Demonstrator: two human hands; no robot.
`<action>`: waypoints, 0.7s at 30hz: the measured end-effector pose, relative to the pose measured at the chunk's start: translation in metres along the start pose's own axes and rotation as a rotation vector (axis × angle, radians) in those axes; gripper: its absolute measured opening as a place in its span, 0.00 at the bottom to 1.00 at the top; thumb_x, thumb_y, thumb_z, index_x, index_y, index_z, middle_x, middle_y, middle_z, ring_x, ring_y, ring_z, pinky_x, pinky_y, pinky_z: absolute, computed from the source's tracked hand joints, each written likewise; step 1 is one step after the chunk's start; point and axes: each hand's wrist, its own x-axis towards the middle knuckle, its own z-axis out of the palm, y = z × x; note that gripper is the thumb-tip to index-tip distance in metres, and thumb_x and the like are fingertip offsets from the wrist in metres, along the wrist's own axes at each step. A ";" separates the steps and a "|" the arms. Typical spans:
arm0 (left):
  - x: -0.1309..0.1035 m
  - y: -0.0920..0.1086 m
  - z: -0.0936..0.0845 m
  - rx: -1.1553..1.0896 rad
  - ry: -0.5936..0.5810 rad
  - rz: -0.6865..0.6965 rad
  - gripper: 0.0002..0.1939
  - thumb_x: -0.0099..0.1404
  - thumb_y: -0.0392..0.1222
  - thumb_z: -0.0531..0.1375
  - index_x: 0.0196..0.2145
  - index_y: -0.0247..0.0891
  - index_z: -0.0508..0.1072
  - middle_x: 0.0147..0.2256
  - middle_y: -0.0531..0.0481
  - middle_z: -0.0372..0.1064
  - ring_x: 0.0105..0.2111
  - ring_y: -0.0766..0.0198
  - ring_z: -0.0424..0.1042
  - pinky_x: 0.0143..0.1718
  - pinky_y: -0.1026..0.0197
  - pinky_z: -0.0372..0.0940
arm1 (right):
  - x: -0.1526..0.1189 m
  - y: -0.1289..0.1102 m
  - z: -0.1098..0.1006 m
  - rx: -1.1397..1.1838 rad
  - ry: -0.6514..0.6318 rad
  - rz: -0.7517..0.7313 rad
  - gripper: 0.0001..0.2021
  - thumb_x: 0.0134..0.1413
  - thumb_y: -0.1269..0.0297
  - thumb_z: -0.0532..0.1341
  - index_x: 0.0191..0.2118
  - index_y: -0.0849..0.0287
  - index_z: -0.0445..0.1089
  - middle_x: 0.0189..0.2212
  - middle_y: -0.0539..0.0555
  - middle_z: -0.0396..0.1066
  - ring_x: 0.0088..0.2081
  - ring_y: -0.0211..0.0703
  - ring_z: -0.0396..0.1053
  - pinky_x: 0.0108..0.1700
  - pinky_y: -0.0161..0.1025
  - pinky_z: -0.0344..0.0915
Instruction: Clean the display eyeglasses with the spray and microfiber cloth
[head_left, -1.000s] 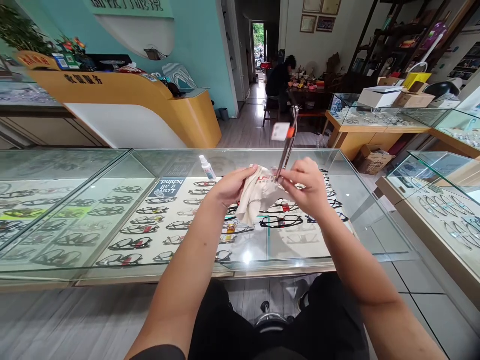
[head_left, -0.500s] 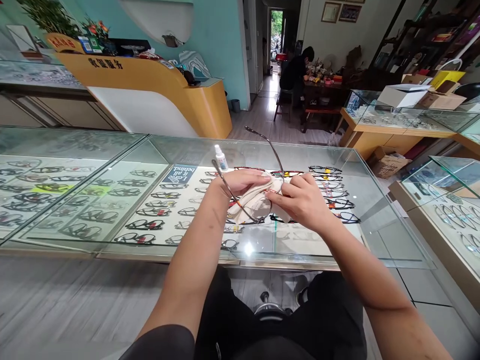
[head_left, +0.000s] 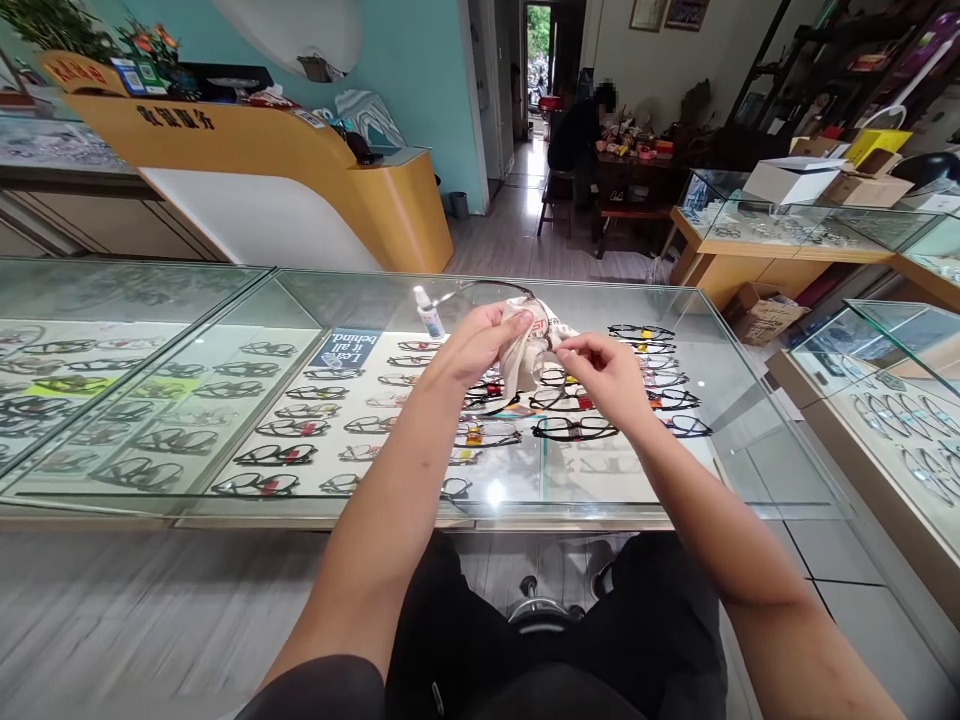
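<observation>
My left hand [head_left: 480,345] is closed on a pale cleaning cloth [head_left: 519,360] with red and dark print, bunched around a pair of eyeglasses [head_left: 491,283]. One thin dark temple of the glasses arches away beyond the left hand, and the other shows below the cloth. Much of the frame is covered by cloth and fingers. Thumb and fingers of my right hand [head_left: 601,370] pinch the glasses at the right side of the cloth. Both hands are above a glass display case [head_left: 630,490]. A small white spray bottle [head_left: 428,314] stands upright on the glass, beyond my left hand.
Rows of eyeglasses [head_left: 576,428] lie inside the case, beside a blue printed card [head_left: 349,350]. Another display case [head_left: 900,400] stands at right. Behind are a yellow-and-white counter [head_left: 405,205], boxes [head_left: 795,182] and a person [head_left: 574,140] seated at a table.
The glasses have been turned, their temples now pointing left instead of up and toward me. The cloth has shifted up and shows its print. My right hand's grip has changed.
</observation>
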 end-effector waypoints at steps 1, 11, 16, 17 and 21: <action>0.000 -0.001 0.004 0.014 0.008 0.029 0.31 0.56 0.65 0.78 0.39 0.36 0.76 0.31 0.51 0.75 0.27 0.67 0.72 0.28 0.65 0.68 | 0.002 0.001 0.000 0.051 -0.010 0.042 0.11 0.60 0.54 0.70 0.36 0.56 0.83 0.21 0.45 0.59 0.27 0.38 0.56 0.35 0.42 0.54; 0.002 -0.011 0.023 0.078 -0.026 0.148 0.30 0.61 0.66 0.75 0.39 0.36 0.75 0.32 0.51 0.75 0.28 0.65 0.72 0.30 0.64 0.68 | 0.014 0.005 -0.006 0.371 -0.098 0.271 0.14 0.48 0.48 0.76 0.33 0.54 0.87 0.32 0.52 0.80 0.34 0.41 0.62 0.40 0.42 0.58; 0.002 -0.011 0.016 0.133 -0.100 0.047 0.29 0.55 0.57 0.81 0.43 0.35 0.79 0.36 0.47 0.78 0.33 0.63 0.75 0.34 0.63 0.68 | 0.019 0.011 -0.015 0.444 -0.225 0.344 0.17 0.45 0.46 0.78 0.27 0.56 0.84 0.28 0.50 0.76 0.28 0.36 0.50 0.35 0.43 0.46; 0.002 -0.011 0.016 0.131 -0.093 0.035 0.29 0.53 0.56 0.82 0.43 0.34 0.79 0.37 0.47 0.79 0.34 0.62 0.75 0.35 0.63 0.69 | 0.020 0.011 -0.017 0.445 -0.257 0.353 0.17 0.44 0.46 0.78 0.27 0.56 0.84 0.28 0.51 0.76 0.28 0.35 0.51 0.35 0.43 0.45; 0.003 -0.013 0.023 0.125 -0.051 0.101 0.26 0.47 0.49 0.84 0.35 0.36 0.76 0.32 0.50 0.77 0.32 0.64 0.73 0.33 0.63 0.66 | 0.023 0.009 -0.023 0.428 -0.320 0.385 0.21 0.41 0.44 0.79 0.28 0.58 0.84 0.24 0.49 0.70 0.27 0.36 0.51 0.34 0.43 0.43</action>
